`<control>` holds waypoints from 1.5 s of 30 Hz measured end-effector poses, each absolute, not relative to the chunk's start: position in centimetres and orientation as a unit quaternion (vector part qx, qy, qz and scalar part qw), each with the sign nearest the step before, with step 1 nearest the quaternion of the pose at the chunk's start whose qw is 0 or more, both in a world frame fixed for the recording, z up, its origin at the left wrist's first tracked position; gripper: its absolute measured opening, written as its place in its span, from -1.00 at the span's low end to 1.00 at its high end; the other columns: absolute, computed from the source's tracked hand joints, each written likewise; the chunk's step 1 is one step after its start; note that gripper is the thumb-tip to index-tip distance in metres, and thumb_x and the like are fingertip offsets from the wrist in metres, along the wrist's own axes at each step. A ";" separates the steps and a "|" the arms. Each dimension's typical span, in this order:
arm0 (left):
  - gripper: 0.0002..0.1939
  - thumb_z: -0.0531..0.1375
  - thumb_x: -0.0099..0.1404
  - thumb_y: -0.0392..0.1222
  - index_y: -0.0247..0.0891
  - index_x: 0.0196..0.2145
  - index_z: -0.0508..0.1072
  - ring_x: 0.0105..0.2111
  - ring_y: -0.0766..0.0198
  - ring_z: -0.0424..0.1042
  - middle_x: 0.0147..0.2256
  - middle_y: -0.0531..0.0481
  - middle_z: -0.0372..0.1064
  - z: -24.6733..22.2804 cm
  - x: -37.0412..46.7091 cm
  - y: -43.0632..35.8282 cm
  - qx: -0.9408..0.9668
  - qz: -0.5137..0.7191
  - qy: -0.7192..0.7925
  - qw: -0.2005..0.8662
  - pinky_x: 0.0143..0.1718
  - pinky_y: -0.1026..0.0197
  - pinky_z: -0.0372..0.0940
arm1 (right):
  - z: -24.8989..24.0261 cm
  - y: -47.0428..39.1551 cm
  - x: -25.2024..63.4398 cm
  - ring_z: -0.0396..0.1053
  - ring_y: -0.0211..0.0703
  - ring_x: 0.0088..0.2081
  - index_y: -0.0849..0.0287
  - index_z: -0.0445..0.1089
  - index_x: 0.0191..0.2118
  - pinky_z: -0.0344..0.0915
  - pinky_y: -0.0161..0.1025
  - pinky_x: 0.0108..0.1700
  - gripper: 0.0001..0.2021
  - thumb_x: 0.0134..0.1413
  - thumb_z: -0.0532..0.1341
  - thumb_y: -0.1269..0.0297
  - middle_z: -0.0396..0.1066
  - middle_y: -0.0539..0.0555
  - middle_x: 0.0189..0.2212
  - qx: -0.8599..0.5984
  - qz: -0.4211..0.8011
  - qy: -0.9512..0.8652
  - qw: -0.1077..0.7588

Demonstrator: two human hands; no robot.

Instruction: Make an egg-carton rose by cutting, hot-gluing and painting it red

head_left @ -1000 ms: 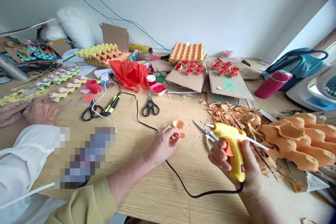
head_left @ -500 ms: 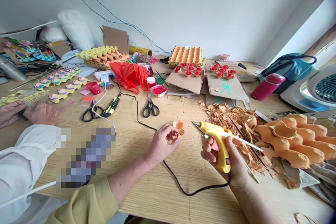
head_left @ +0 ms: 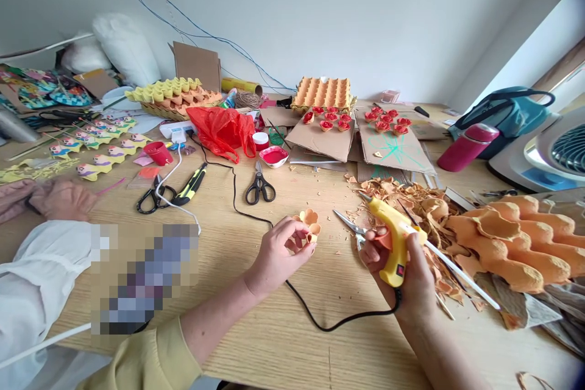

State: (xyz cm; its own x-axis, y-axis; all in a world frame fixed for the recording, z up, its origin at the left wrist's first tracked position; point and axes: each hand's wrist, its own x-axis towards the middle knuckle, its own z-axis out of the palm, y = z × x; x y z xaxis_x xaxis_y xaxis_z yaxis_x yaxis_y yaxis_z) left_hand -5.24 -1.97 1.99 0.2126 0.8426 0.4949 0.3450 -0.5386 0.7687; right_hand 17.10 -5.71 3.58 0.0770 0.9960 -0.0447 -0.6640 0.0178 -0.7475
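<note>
Between the fingertips of my left hand (head_left: 286, 250) is an orange egg-carton flower (head_left: 309, 218), its cupped petals facing up just above the table. My right hand (head_left: 406, 271) is wrapped round the handle of a yellow hot glue gun (head_left: 388, 225), fingers at its orange trigger. A white glue stick (head_left: 461, 274) sticks out of the gun's back, and the nozzle points up and to the left, apart from the flower. Silver-bladed scissors (head_left: 350, 222) lie partly hidden behind my right hand.
Carton scraps (head_left: 388, 186) and an orange egg carton (head_left: 516, 237) lie at right. Red flowers stand on cardboard (head_left: 320, 137) behind. Black scissors (head_left: 259, 186), a red paint dish (head_left: 274, 157) and a utility knife (head_left: 191, 184) lie mid-table. Another person's hands (head_left: 64, 198) work at left. The gun's cord (head_left: 320, 320) crosses the table.
My right hand has tilted the glue gun, its nozzle swinging up and right, away from the flower. More of the scissors behind it shows. My left hand still holds the flower in nearly the same place.
</note>
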 end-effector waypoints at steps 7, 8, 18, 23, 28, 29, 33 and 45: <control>-0.86 0.28 0.21 -0.39 -0.23 -0.28 0.42 -0.42 0.39 0.44 -0.33 0.02 0.38 3.3 -4.1 -3.7 0.740 0.479 0.383 0.278 -0.46 0.39 0.47 | 2.1 -6.1 14.2 0.27 -0.24 -0.44 0.13 0.43 -0.22 0.22 -0.27 -0.38 -0.62 -0.10 0.50 0.10 0.49 0.03 -0.39 -0.421 0.642 -0.306 0.563; -0.86 0.27 0.22 -0.39 -0.22 -0.28 0.42 -0.41 0.38 0.44 -0.34 0.02 0.38 3.3 -4.0 -3.9 0.744 0.476 0.379 0.276 -0.45 0.38 0.48 | 2.0 -6.2 13.9 0.26 -0.24 -0.46 0.14 0.43 -0.23 0.20 -0.28 -0.39 -0.62 -0.11 0.50 0.09 0.46 0.01 -0.45 -0.423 0.646 -0.314 0.552; -0.79 0.20 0.28 -0.44 -0.19 -0.18 0.40 -0.37 0.38 0.42 -0.31 0.03 0.36 2.2 -3.6 -4.2 0.809 0.433 0.338 0.209 -0.38 0.37 0.45 | 1.8 -6.5 13.4 0.28 -0.28 -0.45 0.15 0.46 -0.30 0.23 -0.29 -0.37 -0.69 -0.10 0.49 0.11 0.41 -0.03 -0.46 -0.424 0.668 -0.348 0.502; -0.76 0.20 0.29 -0.45 -0.18 -0.15 0.38 -0.36 0.37 0.42 -0.29 0.02 0.35 2.2 -3.7 -4.2 0.825 0.414 0.333 0.191 -0.33 0.35 0.45 | 1.8 -6.4 13.5 0.33 -0.25 -0.42 0.12 0.43 -0.26 0.27 -0.28 -0.34 -0.65 -0.12 0.50 0.12 0.44 -0.03 -0.43 -0.419 0.668 -0.346 0.508; -0.77 0.18 0.32 -0.42 -0.17 -0.12 0.38 -0.31 0.33 0.46 -0.26 0.00 0.38 2.2 -3.7 -4.4 0.835 0.397 0.339 0.175 -0.26 0.30 0.47 | 1.9 -6.3 13.5 0.31 -0.24 -0.42 0.12 0.40 -0.27 0.24 -0.29 -0.36 -0.65 -0.11 0.49 0.11 0.41 -0.05 -0.46 -0.413 0.671 -0.359 0.500; -0.77 0.17 0.33 -0.42 -0.17 -0.11 0.38 -0.30 0.32 0.46 -0.25 0.00 0.39 2.2 -3.7 -4.4 0.836 0.394 0.339 0.174 -0.24 0.29 0.47 | 2.0 -6.3 13.5 0.31 -0.25 -0.42 0.12 0.39 -0.27 0.24 -0.29 -0.36 -0.64 -0.11 0.49 0.10 0.41 -0.05 -0.46 -0.414 0.670 -0.359 0.501; -0.76 0.17 0.33 -0.43 -0.18 -0.10 0.36 -0.29 0.30 0.45 -0.25 -0.01 0.38 2.6 -3.8 -4.4 0.842 0.387 0.327 0.187 -0.21 0.25 0.47 | 1.9 -6.2 13.6 0.31 -0.25 -0.42 0.13 0.40 -0.28 0.24 -0.29 -0.35 -0.65 -0.10 0.49 0.10 0.43 -0.04 -0.44 -0.413 0.667 -0.369 0.498; -0.69 0.10 0.36 -0.48 -0.20 0.00 0.33 -0.17 0.27 0.45 -0.18 -0.07 0.40 3.4 -4.6 -3.9 0.865 0.364 0.280 0.203 -0.09 0.23 0.46 | 1.5 -6.3 14.0 0.31 -0.28 -0.46 0.10 0.34 -0.13 0.20 -0.32 -0.40 -0.54 -0.10 0.49 0.08 0.40 -0.07 -0.45 -0.431 0.650 -0.369 0.505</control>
State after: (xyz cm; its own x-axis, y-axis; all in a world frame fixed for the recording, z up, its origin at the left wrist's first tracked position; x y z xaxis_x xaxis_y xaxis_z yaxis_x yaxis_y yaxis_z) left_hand -4.61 -3.89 3.38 0.5785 0.6321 0.5155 0.3372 -0.7608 0.5545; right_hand 14.05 -6.29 1.46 -0.1183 0.9752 -0.1873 -0.3386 -0.2169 -0.9156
